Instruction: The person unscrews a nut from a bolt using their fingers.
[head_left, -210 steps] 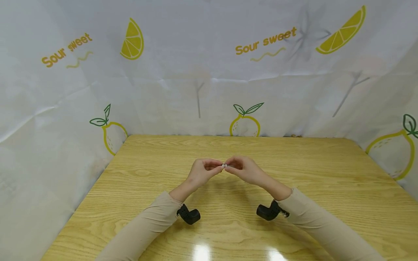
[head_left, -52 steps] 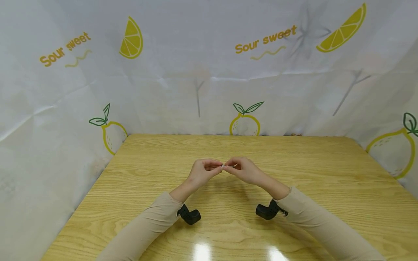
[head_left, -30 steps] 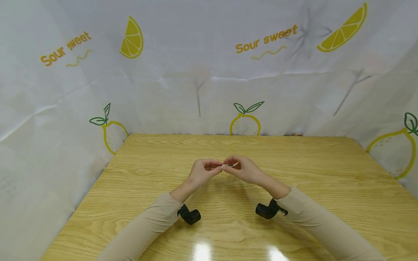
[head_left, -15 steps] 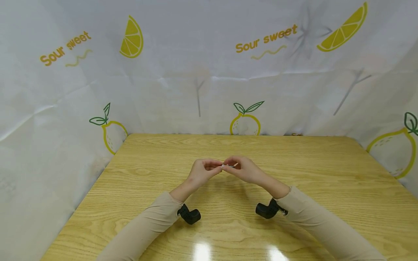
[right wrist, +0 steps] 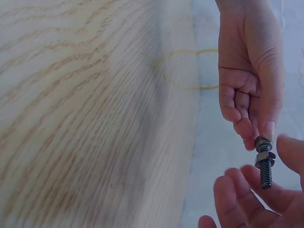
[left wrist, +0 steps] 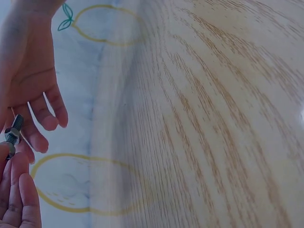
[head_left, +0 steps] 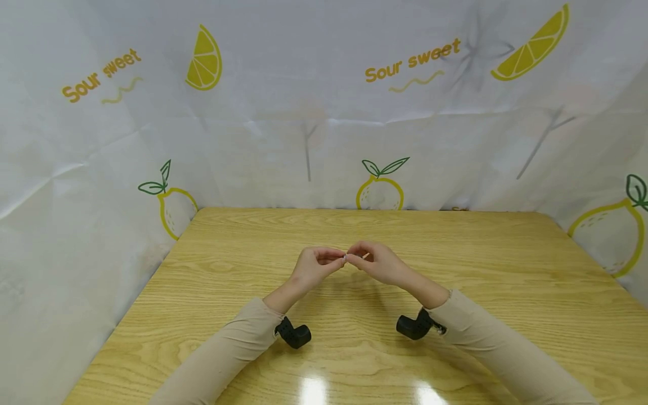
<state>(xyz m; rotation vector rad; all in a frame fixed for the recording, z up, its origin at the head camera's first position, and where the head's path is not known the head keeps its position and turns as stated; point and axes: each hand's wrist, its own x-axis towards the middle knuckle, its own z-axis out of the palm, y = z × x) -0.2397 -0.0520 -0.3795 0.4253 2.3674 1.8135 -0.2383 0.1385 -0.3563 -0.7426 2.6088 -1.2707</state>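
Note:
In the right wrist view a dark metal bolt point(right wrist: 266, 179) points toward the viewer's lower side, with a hex nut point(right wrist: 264, 157) partway along its thread. What looks like a washer sits near the bolt's head. My left hand point(head_left: 310, 270) pinches the head end between thumb and fingertips. My right hand point(head_left: 383, 268) has its thumb and index finger curled about the nut; a slim gap shows beside the thumb. The threaded end juts out between the right fingers. From the head view the bolt point(head_left: 346, 257) is mostly hidden by fingertips.
Both hands are above a wood-grain table point(head_left: 243, 236). A white cloth point(head_left: 283, 152) printed with lemons hangs behind and at the sides. Black camera mounts point(head_left: 295, 334) hang below both wrists.
The right thumb and index finger shift slightly around the bolt from frame to frame, showing more or less of it. The left hand holds almost still.

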